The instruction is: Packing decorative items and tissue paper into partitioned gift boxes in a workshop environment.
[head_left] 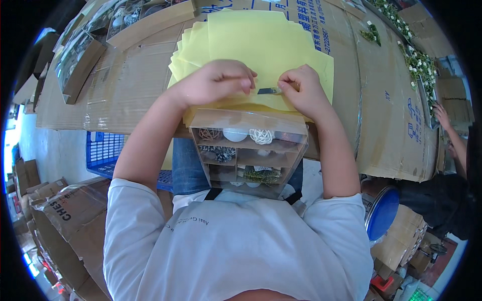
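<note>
left hand (221,80) | right hand (301,88) | small sticker (266,91) pinched between them

Flattened cardboard (120,85) covers the worktable; blue crate (103,153) (floor, left), stacked cartons (60,210).

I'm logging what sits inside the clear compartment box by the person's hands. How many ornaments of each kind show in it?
In the clear compartment box:
White smooth ball: 1
White woven ball: 1
Brown woven ball: 1
Frosted pine cone: 1
Green sprig: 1
Total: 5
The other compartments are too blurred to count.
</note>
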Demonstrator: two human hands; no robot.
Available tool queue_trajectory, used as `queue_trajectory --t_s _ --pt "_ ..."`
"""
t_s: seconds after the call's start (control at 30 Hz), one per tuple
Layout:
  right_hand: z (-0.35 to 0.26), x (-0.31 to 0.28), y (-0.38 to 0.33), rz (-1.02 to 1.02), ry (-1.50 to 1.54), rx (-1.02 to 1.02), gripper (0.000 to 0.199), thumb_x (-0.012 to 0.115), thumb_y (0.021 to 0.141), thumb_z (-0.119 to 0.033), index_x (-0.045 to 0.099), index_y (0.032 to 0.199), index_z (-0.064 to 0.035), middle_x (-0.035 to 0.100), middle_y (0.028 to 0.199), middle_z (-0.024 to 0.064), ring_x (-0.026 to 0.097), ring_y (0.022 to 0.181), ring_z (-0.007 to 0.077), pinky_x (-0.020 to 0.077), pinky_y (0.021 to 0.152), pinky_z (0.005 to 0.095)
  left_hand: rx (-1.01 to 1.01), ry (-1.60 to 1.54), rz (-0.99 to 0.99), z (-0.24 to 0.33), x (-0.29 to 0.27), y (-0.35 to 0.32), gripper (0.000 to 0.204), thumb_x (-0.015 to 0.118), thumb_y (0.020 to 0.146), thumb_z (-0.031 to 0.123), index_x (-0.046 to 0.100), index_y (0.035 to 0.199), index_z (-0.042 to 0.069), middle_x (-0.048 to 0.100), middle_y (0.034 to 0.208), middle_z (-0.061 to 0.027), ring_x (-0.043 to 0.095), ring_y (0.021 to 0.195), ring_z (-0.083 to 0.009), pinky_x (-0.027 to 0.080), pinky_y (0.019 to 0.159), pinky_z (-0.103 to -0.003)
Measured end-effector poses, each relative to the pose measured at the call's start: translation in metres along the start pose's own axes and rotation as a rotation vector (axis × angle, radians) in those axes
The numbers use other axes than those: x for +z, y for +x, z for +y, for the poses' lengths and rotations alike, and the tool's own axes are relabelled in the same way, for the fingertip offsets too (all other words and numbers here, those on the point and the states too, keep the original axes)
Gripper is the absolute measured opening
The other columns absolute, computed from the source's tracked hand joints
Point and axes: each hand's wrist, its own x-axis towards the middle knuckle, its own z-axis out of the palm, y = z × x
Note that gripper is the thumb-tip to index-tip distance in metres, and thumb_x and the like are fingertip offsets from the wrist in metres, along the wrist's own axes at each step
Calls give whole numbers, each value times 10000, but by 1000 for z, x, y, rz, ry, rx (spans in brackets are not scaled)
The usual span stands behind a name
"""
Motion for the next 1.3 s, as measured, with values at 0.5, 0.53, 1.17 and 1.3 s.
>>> queue_trajectory --t_s 0.5,0.53,1.17,1.3 --pt "-61 -24 8 154 424 -123 130 730 790 -73 694 908 -33 608 972 29 567 932 107 447 812 246 58 -302 46 33 7 -40 708 368 949 581 427 1348 -1 478 1345 -144 504 1192 -264 341 1057 -389" --pt "-62 -25 10 154 422 -125 130 730 790 -73 694 908 -33 608 972 29 567 932 107 447 812 246 31 -334 65 34 9 -42 764 384 928 607 375 1369 -17 445 1370 -168 493 1200 -281 322 1061 -411" --pt "-129 -53 -26 -328 -142 -119 372 692 803 -266 620 1060 -6 606 922 157 592 875 318 482 768 395 -327 582 -126 95 43 -59 345 551 853 321 580 996 8 620 877 -189 588 853 -394 456 730 -476" --pt "-121 -46 -8 -226 246 33 124 698 806 -86 641 886 -9 613 841 64 581 781 189 477 717 305 -296 554 -59 100 50 -65 524 574 847 368 505 1214 1 626 846 -192 605 798 -392 469 687 -471"
